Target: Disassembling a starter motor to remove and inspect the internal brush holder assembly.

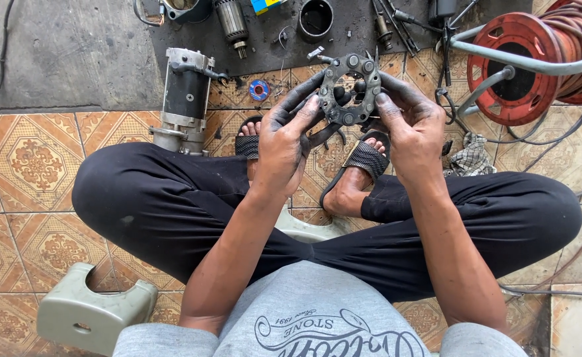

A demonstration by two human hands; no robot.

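Both of my grease-blackened hands hold up a round metal brush-holder plate point(349, 89) with a hole in its middle and several round studs on its rim. My left hand point(288, 142) grips its left edge, fingers reaching behind it. My right hand point(410, 129) grips its right edge with thumb and fingers. The plate hangs above my sandalled feet, in front of my crossed legs in black trousers.
A starter motor body point(185, 99) stands on the tiled floor at left. An armature point(233, 23), a black cylinder housing point(315, 18) and tools lie on a dark mat behind. A red hose reel point(536, 63) sits at right, a grey plastic stool point(92, 314) at lower left.
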